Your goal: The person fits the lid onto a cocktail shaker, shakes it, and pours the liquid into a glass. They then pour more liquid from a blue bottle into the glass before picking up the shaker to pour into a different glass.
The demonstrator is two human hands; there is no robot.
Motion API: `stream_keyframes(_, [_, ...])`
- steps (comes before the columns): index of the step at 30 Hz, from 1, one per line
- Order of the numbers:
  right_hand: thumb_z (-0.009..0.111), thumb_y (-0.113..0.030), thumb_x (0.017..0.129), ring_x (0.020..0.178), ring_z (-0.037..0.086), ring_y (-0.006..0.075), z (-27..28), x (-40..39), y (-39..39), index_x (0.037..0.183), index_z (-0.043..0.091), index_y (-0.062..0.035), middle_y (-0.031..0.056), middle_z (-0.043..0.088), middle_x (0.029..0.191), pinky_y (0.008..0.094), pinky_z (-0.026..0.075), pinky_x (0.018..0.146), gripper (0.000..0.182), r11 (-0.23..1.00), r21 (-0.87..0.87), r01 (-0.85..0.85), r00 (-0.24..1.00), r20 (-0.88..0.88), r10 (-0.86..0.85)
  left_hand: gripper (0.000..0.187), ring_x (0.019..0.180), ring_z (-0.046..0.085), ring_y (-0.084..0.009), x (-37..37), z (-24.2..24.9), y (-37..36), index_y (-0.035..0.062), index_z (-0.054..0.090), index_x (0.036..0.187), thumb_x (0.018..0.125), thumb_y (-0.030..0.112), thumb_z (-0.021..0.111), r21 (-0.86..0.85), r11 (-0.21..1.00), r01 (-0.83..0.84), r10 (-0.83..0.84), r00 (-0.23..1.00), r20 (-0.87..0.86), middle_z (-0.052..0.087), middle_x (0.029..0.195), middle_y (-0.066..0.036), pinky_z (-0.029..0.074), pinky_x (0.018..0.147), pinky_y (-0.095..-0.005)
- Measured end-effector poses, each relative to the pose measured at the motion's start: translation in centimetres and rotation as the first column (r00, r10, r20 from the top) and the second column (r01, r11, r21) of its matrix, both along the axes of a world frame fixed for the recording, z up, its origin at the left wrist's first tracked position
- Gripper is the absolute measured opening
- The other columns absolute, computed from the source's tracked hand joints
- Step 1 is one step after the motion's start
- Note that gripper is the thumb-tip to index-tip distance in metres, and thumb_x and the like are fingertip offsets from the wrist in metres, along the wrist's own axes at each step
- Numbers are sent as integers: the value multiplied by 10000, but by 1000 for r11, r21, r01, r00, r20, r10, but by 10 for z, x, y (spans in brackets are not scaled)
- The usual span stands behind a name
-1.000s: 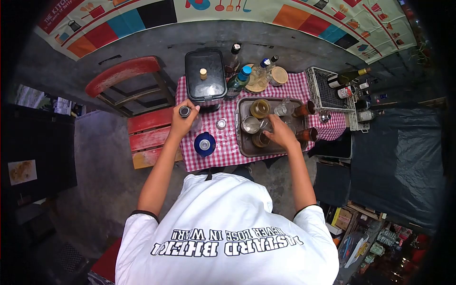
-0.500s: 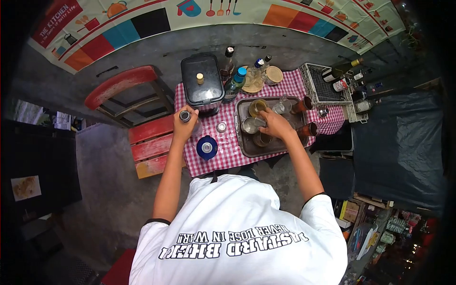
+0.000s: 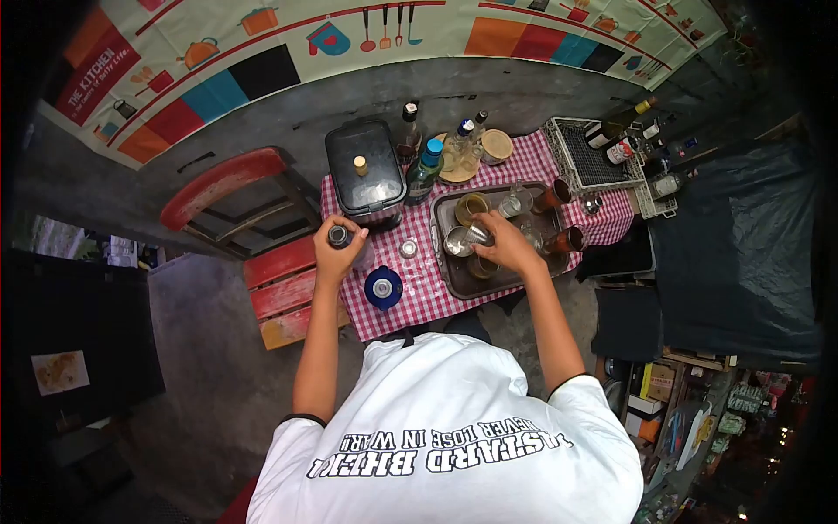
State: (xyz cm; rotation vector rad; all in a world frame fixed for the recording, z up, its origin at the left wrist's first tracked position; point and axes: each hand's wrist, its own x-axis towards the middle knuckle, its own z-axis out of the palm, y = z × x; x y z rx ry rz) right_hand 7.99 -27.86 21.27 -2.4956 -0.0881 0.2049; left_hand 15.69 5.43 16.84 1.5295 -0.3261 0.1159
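At the table's left edge, my left hand [image 3: 337, 255] is wrapped round the neck of a bottle [image 3: 340, 235] seen from above. My right hand [image 3: 506, 244] reaches over the brown tray [image 3: 454, 278] and grips a small ribbed metallic or glass piece [image 3: 477, 234], too small to name surely. Just left of it stands a clear glass [image 3: 456, 242], with an amber-tinted glass [image 3: 471, 206] behind. Between my hands, a small clear glass object [image 3: 408, 249] and a blue round container [image 3: 383, 288] rest on the checkered cloth [image 3: 367, 324].
A black lidded container [image 3: 367, 175] stands at the back left, beside a green bottle with a blue cap [image 3: 424, 175]. Brown cups [image 3: 552, 196] stand on the tray's right side. A wire basket [image 3: 602, 175] holds bottles at the back right. A red chair [image 3: 279, 293] is left.
The camera view has shifted slightly. The small piece in my right hand is now tilted over the clear glass. My left hand still holds the bottle.
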Motion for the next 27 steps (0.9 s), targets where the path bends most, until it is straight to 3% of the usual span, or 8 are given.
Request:
stream_keyframes(3, [753, -157, 783, 1125, 570, 378, 4, -13, 9, 1289, 536, -59, 175, 566, 1203, 410, 469, 953, 559, 977, 193, 93, 993, 56, -106, 177, 752, 631, -128, -1, 0, 3, 34, 543, 817, 865, 58, 711, -50, 999, -5, 0, 994, -108, 640, 752, -55, 497, 733, -266])
stream_keyframes(5, [752, -148, 787, 1125, 574, 366, 5, -20, 15, 1286, 537, -62, 162, 568, 1202, 403, 466, 956, 551, 963, 246, 114, 986, 88, -140, 181, 663, 605, -111, 0, -4, -2, 36, 547, 786, 893, 75, 688, -72, 997, -33, 26, 995, -95, 623, 690, -53, 485, 650, -253])
stream_keyframes(6, [751, -140, 790, 1125, 578, 353, 8, -21, 18, 1284, 538, -66, 148, 571, 1201, 396, 463, 960, 543, 948, 292, 123, 979, 122, -165, 210, 607, 577, -101, 3, -6, -3, 39, 543, 750, 910, 87, 669, 17, 996, -82, 84, 992, -96, 604, 648, -48, 463, 596, -247])
stream_keyframes(7, [751, -140, 790, 1125, 578, 353, 11, -23, 20, 1284, 538, -66, 148, 571, 1201, 396, 463, 960, 543, 947, 296, 126, 977, 129, -170, 249, 551, 549, -91, 5, -7, -5, 41, 538, 714, 928, 99, 651, 105, 985, -133, 143, 986, -90, 586, 606, -44, 440, 543, -241])
stream_keyframes(10, [750, -134, 797, 1163, 570, 328, 20, -28, 26, 1287, 539, -73, 135, 570, 1221, 391, 452, 977, 537, 918, 361, 161, 959, 160, -232, 330, 479, 492, -79, 10, -3, -12, 47, 515, 651, 949, 127, 633, 103, 971, -216, 220, 975, -36, 542, 549, -30, 389, 474, -240])
stream_keyframes(17, [753, -145, 811, 1195, 545, 274, 37, -34, 17, 1317, 530, -91, 105, 558, 1255, 369, 429, 1010, 555, 868, 483, 114, 967, 148, -209, 371, 451, 458, -84, 16, 30, 8, 52, 478, 640, 967, 154, 622, 48, 962, -269, 271, 961, -52, 478, 530, -10, 364, 444, -247])
stream_keyframes(23, [751, -144, 820, 1196, 544, 257, 58, -40, 1, 1339, 520, -93, 98, 555, 1278, 366, 433, 1004, 570, 824, 564, 60, 980, 123, -156, 370, 520, 367, -41, -13, 117, 24, 47, 422, 618, 929, 73, 621, 366, 847, -386, 346, 922, 172, 405, 562, 48, 300, 474, -249])
stream_keyframes(27, [756, -131, 819, 1171, 547, 236, 67, -45, -11, 1353, 518, -95, 95, 550, 1260, 359, 434, 1003, 586, 788, 615, -31, 984, 156, -83, 355, 571, 314, -39, -60, 185, 9, 44, 393, 636, 916, 44, 613, 430, 801, -418, 390, 908, 155, 342, 599, 52, 266, 488, -258])
